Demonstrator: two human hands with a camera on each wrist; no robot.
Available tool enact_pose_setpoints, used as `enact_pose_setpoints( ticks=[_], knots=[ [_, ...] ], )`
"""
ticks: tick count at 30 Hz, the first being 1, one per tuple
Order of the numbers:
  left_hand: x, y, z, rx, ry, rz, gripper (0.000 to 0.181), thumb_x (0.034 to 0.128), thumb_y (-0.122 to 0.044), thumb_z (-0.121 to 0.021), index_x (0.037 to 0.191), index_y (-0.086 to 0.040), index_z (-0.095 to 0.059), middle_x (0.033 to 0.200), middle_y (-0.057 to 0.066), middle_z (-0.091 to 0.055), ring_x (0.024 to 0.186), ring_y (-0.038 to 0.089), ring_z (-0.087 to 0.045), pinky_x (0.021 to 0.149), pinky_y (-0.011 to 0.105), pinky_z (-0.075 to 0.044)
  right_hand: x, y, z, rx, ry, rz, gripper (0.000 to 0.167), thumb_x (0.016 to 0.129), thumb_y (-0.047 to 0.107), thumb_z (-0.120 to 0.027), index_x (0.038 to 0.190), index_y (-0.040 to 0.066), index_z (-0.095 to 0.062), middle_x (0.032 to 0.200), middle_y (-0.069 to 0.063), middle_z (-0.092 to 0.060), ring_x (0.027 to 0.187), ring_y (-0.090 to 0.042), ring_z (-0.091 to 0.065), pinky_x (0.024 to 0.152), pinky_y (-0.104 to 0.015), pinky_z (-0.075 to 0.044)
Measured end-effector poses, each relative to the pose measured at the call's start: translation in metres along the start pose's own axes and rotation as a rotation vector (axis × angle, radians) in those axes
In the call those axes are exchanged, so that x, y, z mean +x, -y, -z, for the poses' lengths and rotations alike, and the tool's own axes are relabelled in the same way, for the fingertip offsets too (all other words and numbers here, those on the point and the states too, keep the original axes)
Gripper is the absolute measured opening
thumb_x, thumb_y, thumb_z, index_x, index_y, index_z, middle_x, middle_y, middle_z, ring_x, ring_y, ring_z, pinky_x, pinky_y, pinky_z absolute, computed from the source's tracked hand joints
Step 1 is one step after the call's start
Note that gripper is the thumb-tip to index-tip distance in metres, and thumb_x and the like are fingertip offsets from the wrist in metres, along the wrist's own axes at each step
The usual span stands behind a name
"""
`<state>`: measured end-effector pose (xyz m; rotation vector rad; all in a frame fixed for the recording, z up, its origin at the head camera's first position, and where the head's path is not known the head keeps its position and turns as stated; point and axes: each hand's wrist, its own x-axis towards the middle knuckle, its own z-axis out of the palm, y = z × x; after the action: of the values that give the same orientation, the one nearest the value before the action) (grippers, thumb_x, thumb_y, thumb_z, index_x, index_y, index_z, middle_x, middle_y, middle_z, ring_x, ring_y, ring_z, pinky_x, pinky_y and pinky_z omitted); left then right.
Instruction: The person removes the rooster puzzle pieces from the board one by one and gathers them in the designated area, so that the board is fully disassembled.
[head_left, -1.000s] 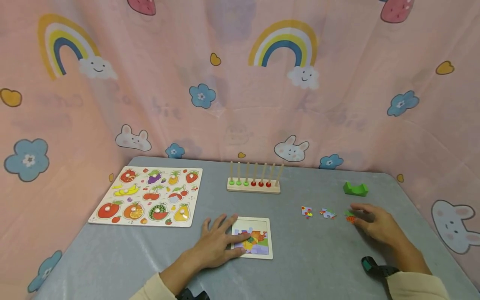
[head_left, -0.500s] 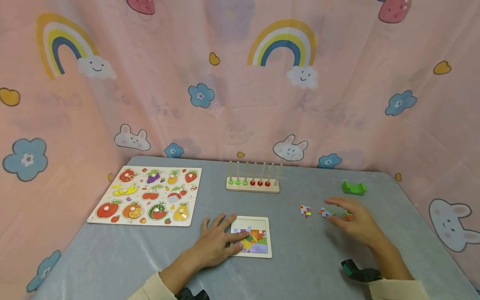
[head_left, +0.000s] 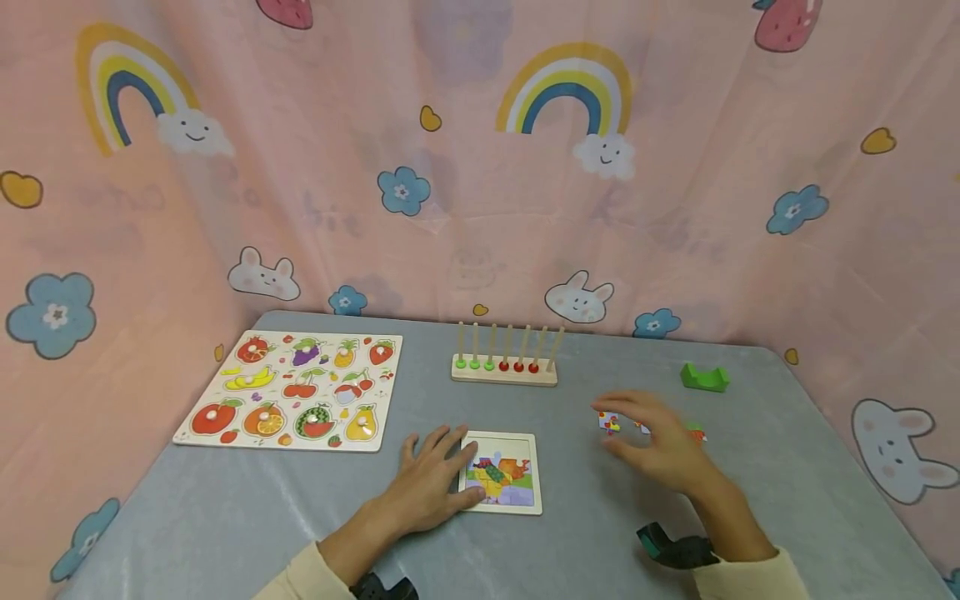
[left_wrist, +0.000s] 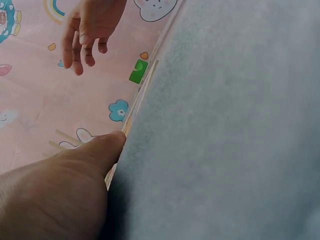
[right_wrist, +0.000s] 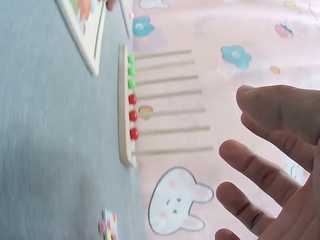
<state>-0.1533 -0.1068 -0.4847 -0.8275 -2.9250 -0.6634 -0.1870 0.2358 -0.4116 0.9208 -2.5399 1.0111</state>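
Note:
My left hand (head_left: pixel 420 496) rests at the left edge of a small square jigsaw tray (head_left: pixel 500 442), fingers spread and thumb at its lower left. Several joined pieces in the tray form a yellow and orange animal-like picture; its top strip is bare. My right hand (head_left: pixel 663 442) hovers over the loose pieces, thumb and index finger apart, nothing between them. A white, red and yellow jigsaw piece (head_left: pixel 609 423) lies by the fingertips. The second piece (head_left: pixel 642 427) is mostly covered by the hand, and an orange and green piece (head_left: pixel 698 433) shows behind it.
A wooden bead counter (head_left: pixel 504 372) with pegs and green and red beads stands at the back middle. On the left lies a fruit knob puzzle board (head_left: pixel 288 392). A green curved block (head_left: pixel 705 378) sits at the back right, before a pink curtain.
My right hand has moved left, from the orange and green piece past the middle one toward the leftmost piece. My left index finger has drawn off the joined pieces toward the tray's edge.

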Motion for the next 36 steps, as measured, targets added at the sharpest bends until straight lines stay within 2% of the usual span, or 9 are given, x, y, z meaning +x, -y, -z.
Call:
enact_pose_setpoints(
  ticks=[8,17,22,29,36],
  knots=[
    [0.000,0.000,0.000,-0.033,-0.036,0.006,0.072,0.0869,-0.051,-0.066,0.138,-0.003,-0.052,0.148,0.011,-0.039,0.136,0.034,-0.029,0.100,0.067,-0.013,0.012,0.016,-0.017,0.040,0.003,0.028,0.045,0.076,0.003,-0.080,0.118,0.012,-0.068,0.120,-0.003,-0.061,0.111,-0.026,-0.048,0.085,-0.052,-0.038],
    [0.001,0.001,0.003,-0.042,-0.041,0.017,0.075,0.0843,-0.050,-0.069,0.137,-0.001,-0.052,0.147,0.011,-0.041,0.135,0.034,-0.031,0.099,0.067,-0.013,0.027,0.037,-0.045,0.079,0.072,0.013,0.045,0.078,0.011,-0.080,0.121,0.015,-0.067,0.124,-0.001,-0.058,0.116,-0.026,-0.045,0.089,-0.055,-0.038],
    [0.001,0.001,0.003,-0.027,-0.036,0.031,0.077,0.0828,-0.053,-0.070,0.137,-0.001,-0.052,0.147,0.010,-0.041,0.135,0.033,-0.031,0.100,0.067,-0.013,0.033,0.050,-0.061,0.143,0.084,0.036,0.044,0.078,0.012,-0.080,0.121,0.014,-0.067,0.125,-0.001,-0.057,0.115,-0.024,-0.043,0.089,-0.054,-0.037],
    [0.000,0.002,0.004,-0.011,-0.046,0.026,0.078,0.0818,-0.054,-0.070,0.136,-0.001,-0.053,0.146,0.011,-0.043,0.135,0.034,-0.032,0.099,0.068,-0.014,0.040,0.062,-0.086,0.141,0.094,0.027,0.043,0.079,0.014,-0.079,0.120,0.011,-0.067,0.120,0.001,-0.057,0.111,-0.023,-0.044,0.088,-0.052,-0.036],
    [0.000,0.001,0.002,0.000,-0.055,0.005,0.079,0.0816,-0.058,-0.069,0.137,-0.003,-0.054,0.145,0.010,-0.044,0.135,0.034,-0.032,0.098,0.070,-0.015,0.038,0.060,-0.110,0.163,0.105,0.014,0.044,0.079,0.012,-0.079,0.121,0.006,-0.066,0.117,0.001,-0.057,0.105,-0.021,-0.043,0.084,-0.044,-0.038]
  ],
)
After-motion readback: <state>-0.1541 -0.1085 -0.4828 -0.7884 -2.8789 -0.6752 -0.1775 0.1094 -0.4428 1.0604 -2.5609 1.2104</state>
